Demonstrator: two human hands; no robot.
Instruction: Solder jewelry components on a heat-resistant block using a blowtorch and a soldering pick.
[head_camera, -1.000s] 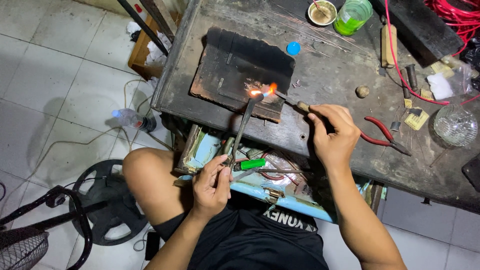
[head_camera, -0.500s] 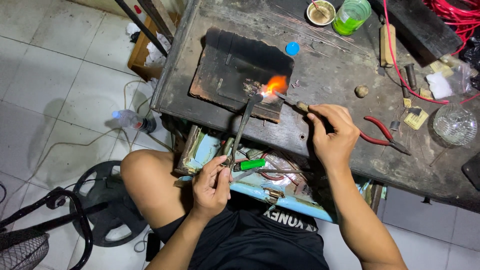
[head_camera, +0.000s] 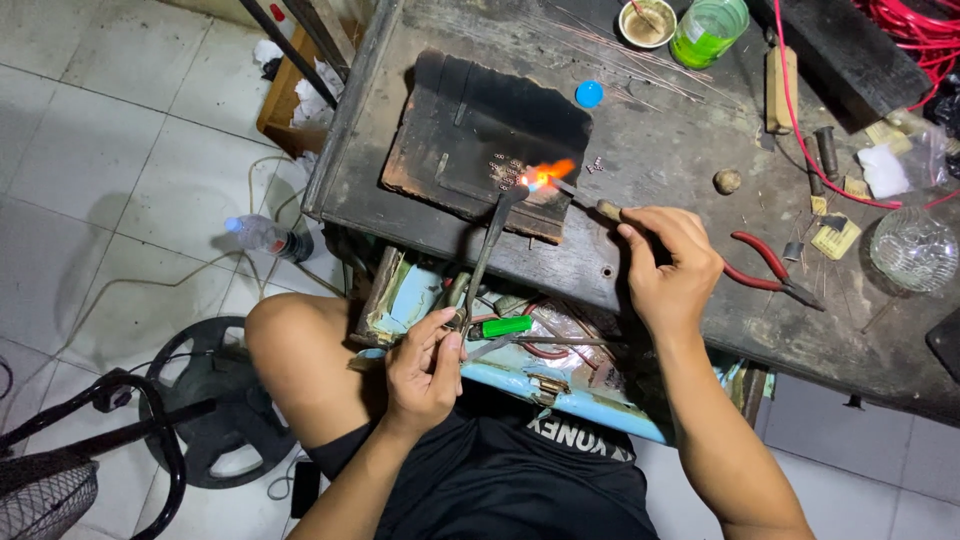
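Observation:
My left hand (head_camera: 425, 365) pinches the end of long metal tweezers (head_camera: 487, 250), whose tips reach up onto a charred soldering block (head_camera: 470, 140). My right hand (head_camera: 672, 262) grips a small torch (head_camera: 590, 203) pointed left. Its orange flame (head_camera: 545, 175) burns at the tweezer tips, beside several tiny metal pieces (head_camera: 500, 172) lying on the block. The piece held in the tweezer tips is too small to make out.
Red-handled pliers (head_camera: 765, 268) lie right of my right hand on the dark workbench (head_camera: 650, 130). A green cup (head_camera: 708, 30), a small bowl (head_camera: 647, 22), a blue cap (head_camera: 589, 94) and a glass dish (head_camera: 912, 250) stand farther back. An open drawer holds a green lighter (head_camera: 505, 326). A fan (head_camera: 200, 420) sits on the floor at the left.
The flame flared from small to larger and now streams orange to the right of the tweezer tips. Both hands stay nearly where they were.

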